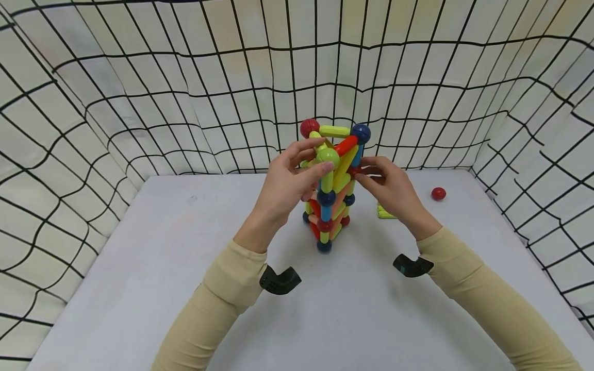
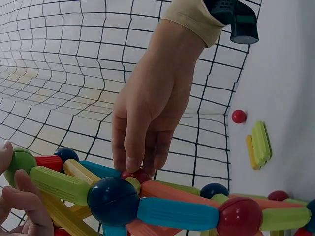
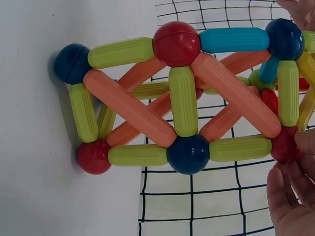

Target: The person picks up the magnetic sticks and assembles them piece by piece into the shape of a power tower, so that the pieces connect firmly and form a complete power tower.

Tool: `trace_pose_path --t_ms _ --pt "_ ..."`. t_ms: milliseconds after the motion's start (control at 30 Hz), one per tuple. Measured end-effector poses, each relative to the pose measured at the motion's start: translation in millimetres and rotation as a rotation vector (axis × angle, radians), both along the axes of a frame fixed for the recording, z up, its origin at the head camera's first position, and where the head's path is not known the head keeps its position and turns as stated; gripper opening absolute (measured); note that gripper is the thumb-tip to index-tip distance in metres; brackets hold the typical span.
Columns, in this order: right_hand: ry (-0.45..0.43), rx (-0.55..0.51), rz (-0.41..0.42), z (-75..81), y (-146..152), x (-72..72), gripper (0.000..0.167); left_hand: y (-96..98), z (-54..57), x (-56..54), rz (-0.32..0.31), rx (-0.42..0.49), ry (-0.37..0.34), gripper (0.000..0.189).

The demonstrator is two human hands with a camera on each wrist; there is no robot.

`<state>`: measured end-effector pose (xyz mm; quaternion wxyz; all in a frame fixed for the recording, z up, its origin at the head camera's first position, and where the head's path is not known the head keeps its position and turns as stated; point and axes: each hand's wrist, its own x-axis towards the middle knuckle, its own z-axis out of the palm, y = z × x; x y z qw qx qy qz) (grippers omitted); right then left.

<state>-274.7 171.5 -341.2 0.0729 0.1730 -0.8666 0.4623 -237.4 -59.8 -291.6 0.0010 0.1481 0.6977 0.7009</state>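
Note:
A tall tower of magnetic building rods and balls (image 1: pixel 326 212) stands upright on the white table. Its rods are green, yellow, orange, red and blue; the balls are red, navy and green. My left hand (image 1: pixel 289 180) grips the top front corner, thumb and fingers around the green ball (image 1: pixel 328 156). On the tower's right side my right hand (image 1: pixel 392 186) pinches a red ball (image 3: pixel 284 144) at an upper joint, seen closely in the right wrist view. The left wrist view shows the right hand's fingertips on that ball from above, while the left fingers (image 2: pixel 30 204) appear at the lower left.
A loose red ball (image 1: pixel 438 194) lies on the table (image 1: pixel 199 226) to the right. Beside the right hand are a few green rods (image 1: pixel 385 213) and a yellow rod (image 2: pixel 252 153). A black grid net (image 1: pixel 223 93) encloses the table's back and sides.

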Motion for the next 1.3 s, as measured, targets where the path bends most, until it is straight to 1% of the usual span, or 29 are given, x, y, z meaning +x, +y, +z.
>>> trace_pose_path --t_ms 67,100,167,267,300,333,433,533,600,733,833,900,967,1100,1300 --pt "0.004 -0.004 0.001 0.3 0.1 0.5 0.04 0.5 -0.2 3.9 0.041 -0.045 0.046 0.046" --pt "0.006 -0.006 0.002 0.3 0.3 1.0 0.039 1.1 -1.2 5.7 0.068 -0.072 0.084 0.047" --pt "0.013 -0.008 0.003 0.2 1.0 2.4 0.039 2.4 -4.7 10.3 0.124 -0.136 0.182 0.051" --pt "0.017 -0.01 0.006 -0.1 2.3 6.1 0.039 4.2 -16.3 17.5 0.203 -0.242 0.317 0.058" --pt "0.019 -0.009 0.009 -0.3 2.8 7.5 0.04 4.3 -21.3 19.3 0.223 -0.283 0.351 0.059" --pt "0.023 -0.005 0.013 -0.6 3.5 8.9 0.04 4.2 -26.2 21.0 0.238 -0.318 0.369 0.059" --pt "0.026 0.006 0.019 -1.2 6.2 13.1 0.039 3.1 -38.9 23.6 0.267 -0.392 0.363 0.049" --pt "0.028 0.018 0.022 -1.8 9.4 17.2 0.037 1.3 -45.5 22.6 0.277 -0.408 0.349 0.038" --pt "0.032 0.02 0.025 -2.1 11.5 19.9 0.036 -0.6 -47.5 21.2 0.28 -0.402 0.356 0.034" --pt "0.042 0.015 0.057 -1.8 16.6 25.4 0.032 -5.8 -49.3 15.3 0.283 -0.396 0.384 0.033" --pt "0.032 0.017 0.084 -2.5 23.8 27.8 0.03 -10.0 -50.4 11.1 0.266 -0.375 0.358 0.032" --pt "0.014 0.037 0.075 -6.2 32.1 26.4 0.029 -11.8 -51.4 9.9 0.248 -0.361 0.334 0.034" --pt "-0.009 0.081 0.055 -12.5 43.1 22.2 0.03 -12.4 -52.6 9.3 0.226 -0.353 0.317 0.036" --pt "-0.049 0.21 0.019 -33.5 69.1 7.6 0.032 -12.0 -53.9 8.8 0.196 -0.362 0.327 0.042" --pt "-0.101 0.406 0.042 -72.4 98.9 -12.4 0.031 -9.6 -52.6 7.5 0.185 -0.371 0.341 0.042"
